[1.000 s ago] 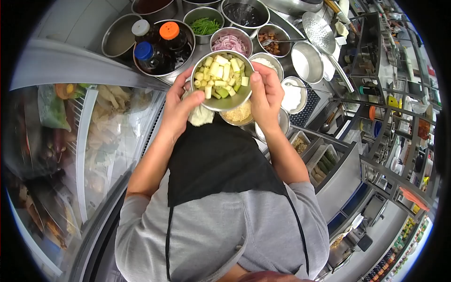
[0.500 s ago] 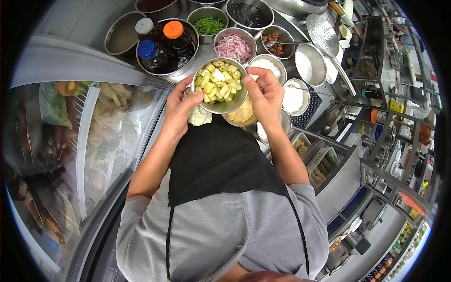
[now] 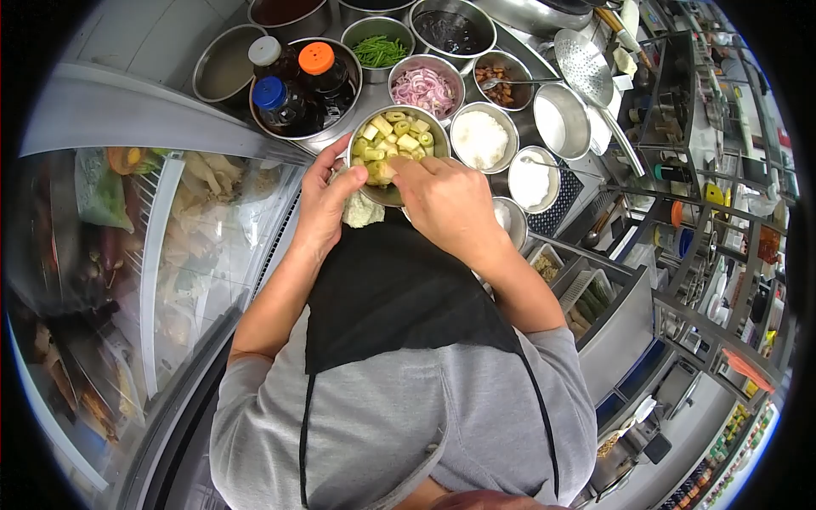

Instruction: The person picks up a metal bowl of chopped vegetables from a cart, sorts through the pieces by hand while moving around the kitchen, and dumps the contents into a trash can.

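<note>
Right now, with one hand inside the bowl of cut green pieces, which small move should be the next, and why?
Probably a light pinch on a few green pieces with the right hand: its fingers reach in among them, and the left hand holds the bowl at its side.

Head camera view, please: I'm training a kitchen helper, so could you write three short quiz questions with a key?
1. The left hand grips the bowl of cut green stalks. What is the right hand doing?
A) Reaching into it
B) Gripping its far rim
C) Resting on the apron
2. True or false: a spoon rests among the brown pieces.
3. How many capped bottles stand in the round metal container?

Key: 1. A; 2. True; 3. Three
</note>
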